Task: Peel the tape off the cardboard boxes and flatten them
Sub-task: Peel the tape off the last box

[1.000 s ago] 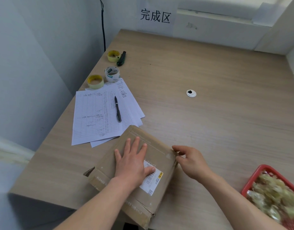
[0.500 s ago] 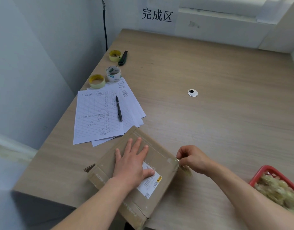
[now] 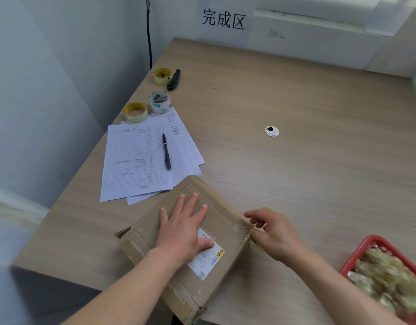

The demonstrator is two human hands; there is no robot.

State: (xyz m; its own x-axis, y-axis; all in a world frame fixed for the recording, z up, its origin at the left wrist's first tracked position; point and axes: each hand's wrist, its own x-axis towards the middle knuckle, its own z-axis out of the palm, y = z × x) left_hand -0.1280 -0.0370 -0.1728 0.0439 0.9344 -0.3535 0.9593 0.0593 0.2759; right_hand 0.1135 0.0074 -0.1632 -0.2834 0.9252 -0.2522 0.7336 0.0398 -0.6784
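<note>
We are in the peel step: the box [image 3: 183, 245] lies flat-ish on the near edge of the worktop [image 3: 296, 174], partly overhanging it, and our left hand [image 3: 183, 228] presses it down with fingers straight and spread, thumb on the shipping label [image 3: 208, 256]. Our right hand [image 3: 272, 233] sits at the box's right edge, fingers curled in a pinch grip on what looks like a clear tape end [image 3: 253, 239]; the tape itself is hard to make out. Judgement: the strip is only just started, so the next move calls for a steady pull away from the box edge, low and along the seam, while the left hand keeps the box from sliding; more tape seems to show on the near end flap, and flattening is not yet done. Right of the pinch grip, a red tray [image 3: 357, 256] holds a blurred heap of what we take for peeled tape. Far ahead-left of the left hand lie papers [image 3: 136, 165] with a pen [image 3: 166, 151], three tape rolls [image 3: 159, 102] and a dark cutter [image 3: 174, 79]. Writing: the wall sign [image 3: 223, 19] reads "完成区". The label shows a barcode and a yellow mark, text too small to read. Print along the box's near edge is partly legible, perhaps "…LIGHTLY"; not sure. The handwriting on the papers is unreadable.
</note>
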